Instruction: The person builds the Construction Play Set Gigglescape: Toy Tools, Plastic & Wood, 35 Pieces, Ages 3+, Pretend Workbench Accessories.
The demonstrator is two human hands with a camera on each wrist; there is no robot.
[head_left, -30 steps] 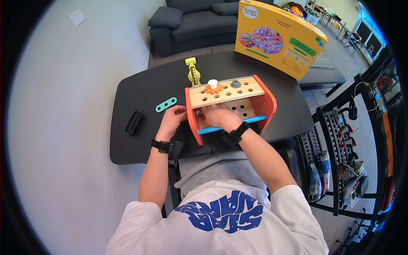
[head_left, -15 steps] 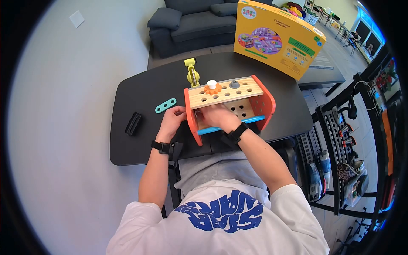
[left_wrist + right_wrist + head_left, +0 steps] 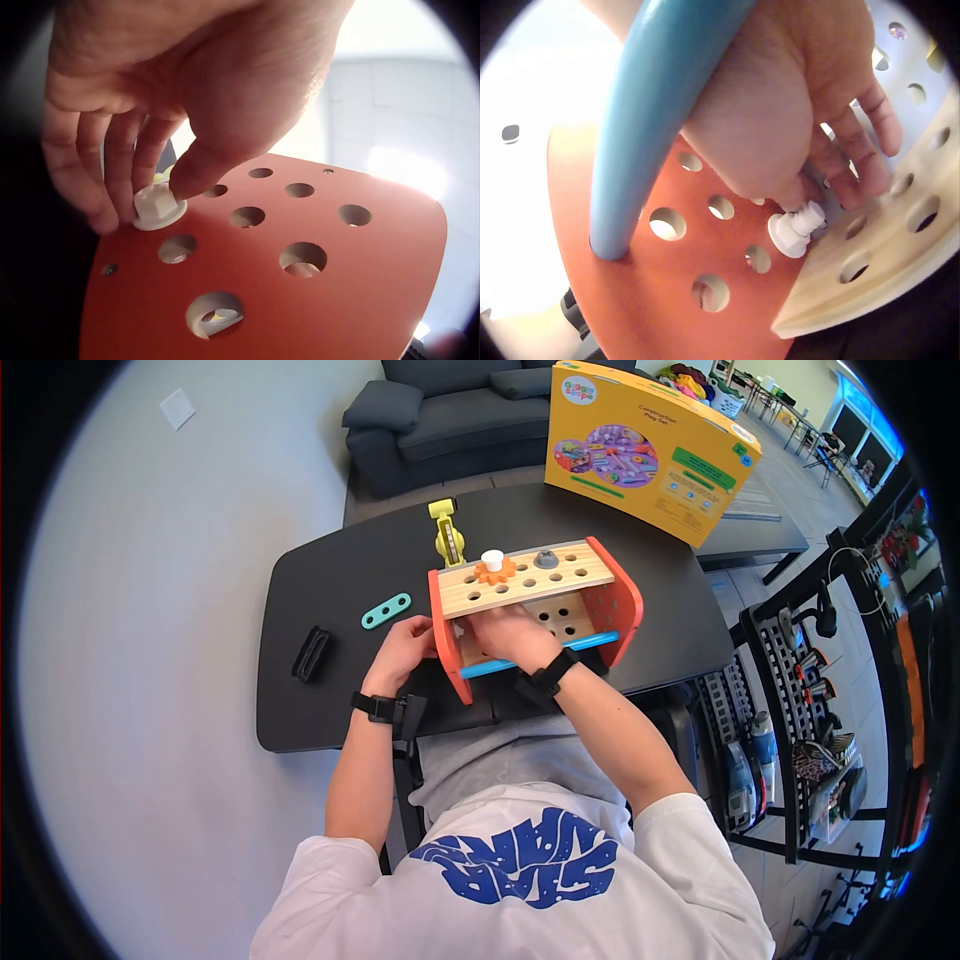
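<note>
A toy workbench with red side panels (image 3: 447,645) and a wooden top (image 3: 528,582) full of holes stands on the black table (image 3: 340,705). On the outer face of the left panel my left hand (image 3: 402,650) pinches a white hex bolt head (image 3: 159,206) between thumb and fingers. Under the top, my right hand (image 3: 515,635) reaches in past the blue bar (image 3: 540,655). Its thumb lies against a white flanged nut (image 3: 789,232) with a threaded end on the panel's inner face; part of that grip is hidden behind the palm.
An orange gear (image 3: 495,569) with a white cap and a grey screw (image 3: 546,559) sit in the top. A yellow-green toy tool (image 3: 447,535) is at the bench's back left corner. A teal strip (image 3: 386,611) and black holder (image 3: 312,653) lie left; a yellow box (image 3: 645,455) stands behind.
The head view has shifted slightly, so the bench and table items appear a little further left. Both hands stay at the left panel with little visible movement.
</note>
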